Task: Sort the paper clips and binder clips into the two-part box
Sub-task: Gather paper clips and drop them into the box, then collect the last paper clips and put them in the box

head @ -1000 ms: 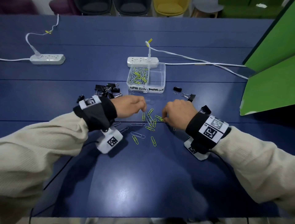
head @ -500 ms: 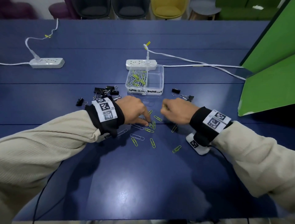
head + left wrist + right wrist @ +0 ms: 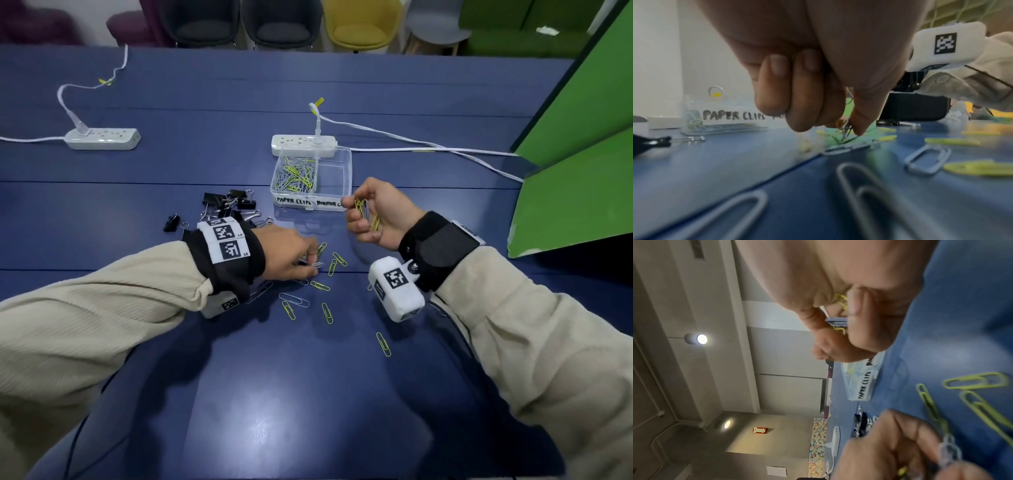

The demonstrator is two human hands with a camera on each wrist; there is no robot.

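Clear plastic box (image 3: 345, 171): paper clips (image 3: 297, 174) left; right part seemingly bare.

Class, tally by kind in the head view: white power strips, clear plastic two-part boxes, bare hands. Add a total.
White power strips: 2
Clear plastic two-part box: 1
Bare hands, left hand and right hand, each holding paper clips: 2
Total: 5
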